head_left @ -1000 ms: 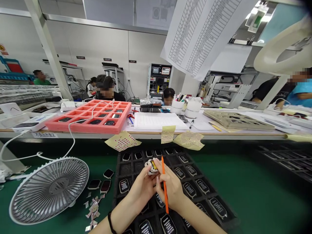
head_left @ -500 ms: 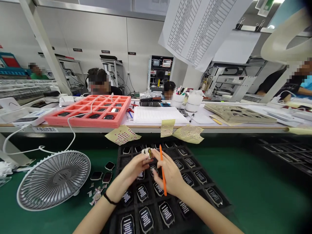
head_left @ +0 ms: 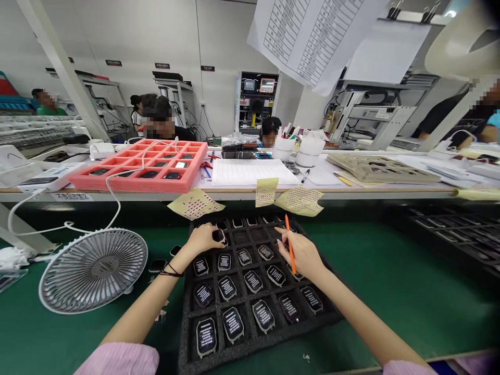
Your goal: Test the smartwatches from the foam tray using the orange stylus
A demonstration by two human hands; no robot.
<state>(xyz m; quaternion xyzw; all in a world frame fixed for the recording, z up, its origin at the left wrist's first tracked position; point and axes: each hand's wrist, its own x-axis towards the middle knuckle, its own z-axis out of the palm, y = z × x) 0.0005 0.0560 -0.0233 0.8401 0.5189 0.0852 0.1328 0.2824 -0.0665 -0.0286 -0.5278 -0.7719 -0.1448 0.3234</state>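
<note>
My left hand (head_left: 202, 238) is closed on a smartwatch body (head_left: 218, 235) with a dark screen, over the far left part of a black foam tray (head_left: 213, 358). An orange pen-like stick (head_left: 289, 244) is held in my right hand (head_left: 307, 252), above the tray's right side; its tip points up and away. Watch bodies without straps lie in the tray's compartments, and many screens show white text, such as the watch (head_left: 233, 324) in the near row. Fingers hide part of the held watch.
A round white fan (head_left: 104, 268) stands left of the tray, with loose watches (head_left: 158, 266) beside it. Above, a shelf bears a pink foam tray (head_left: 191, 172), papers and a beige moulded tray (head_left: 375, 169). Yellow sticker sheets (head_left: 266, 192) hang from its edge. More watches fill a black tray (head_left: 449, 255) at right.
My hands have moved apart from above the tray's middle. The left now holds a watch at the far left compartments; the right has moved right with the orange stick. The view has tilted slightly.
</note>
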